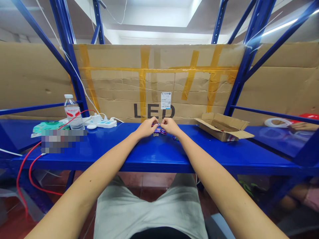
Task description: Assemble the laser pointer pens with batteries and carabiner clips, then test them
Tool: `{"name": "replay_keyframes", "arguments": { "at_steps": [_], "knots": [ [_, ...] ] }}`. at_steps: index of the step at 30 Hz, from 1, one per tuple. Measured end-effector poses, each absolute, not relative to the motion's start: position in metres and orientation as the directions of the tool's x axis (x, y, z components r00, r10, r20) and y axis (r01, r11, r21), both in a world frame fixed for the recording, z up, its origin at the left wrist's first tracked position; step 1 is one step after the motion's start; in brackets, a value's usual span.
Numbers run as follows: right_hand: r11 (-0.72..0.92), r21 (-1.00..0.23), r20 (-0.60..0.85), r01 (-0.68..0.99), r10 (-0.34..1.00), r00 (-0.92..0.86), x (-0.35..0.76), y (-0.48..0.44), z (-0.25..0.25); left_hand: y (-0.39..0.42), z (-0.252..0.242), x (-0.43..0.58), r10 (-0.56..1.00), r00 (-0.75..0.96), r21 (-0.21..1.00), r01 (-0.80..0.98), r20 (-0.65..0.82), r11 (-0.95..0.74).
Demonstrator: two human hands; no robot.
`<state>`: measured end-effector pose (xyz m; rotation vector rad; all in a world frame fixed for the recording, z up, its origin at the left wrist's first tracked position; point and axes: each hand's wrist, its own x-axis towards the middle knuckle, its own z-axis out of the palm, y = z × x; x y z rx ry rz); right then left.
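Observation:
My left hand and my right hand face each other over the middle of the blue table. The fingers of each are pressed together in a pinch; what they hold, if anything, is too small to make out. Just below and between them lies a cluster of small shiny purple and blue pieces, with several small silvery ends in front. Another small dark blue piece lies beside my right wrist.
An open cardboard box stands at the right. A water bottle, a power strip, a green packet and red cables are at the left. Taped cardboard rises behind the table. Another person's hand shows at the far right.

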<state>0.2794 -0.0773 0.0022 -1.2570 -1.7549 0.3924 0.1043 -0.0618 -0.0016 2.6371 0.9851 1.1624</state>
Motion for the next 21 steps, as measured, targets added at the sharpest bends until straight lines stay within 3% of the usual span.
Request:
{"name": "replay_keyframes", "arguments": {
  "at_steps": [5, 12, 21],
  "knots": [
    [0.481, -0.554, 0.558, 0.680, 0.820, -0.125, 0.2796, -0.0721, -0.0031, -0.0647, 0.0016, 0.1021, 0.597, 0.546, 0.262, 0.570, 0.588, -0.779],
    [0.481, -0.578, 0.561, 0.659, 0.821, -0.107, 0.2800, -0.0695, -0.0048, -0.0618, 0.0028, 0.1003, 0.626, 0.497, 0.253, 0.625, 0.601, -0.739],
    [0.497, -0.514, 0.588, 0.699, 0.798, -0.135, 0.2780, -0.0741, -0.0056, -0.0620, 0.0014, 0.1013, 0.629, 0.533, 0.155, 0.680, 0.566, -0.716]
  ]
}}
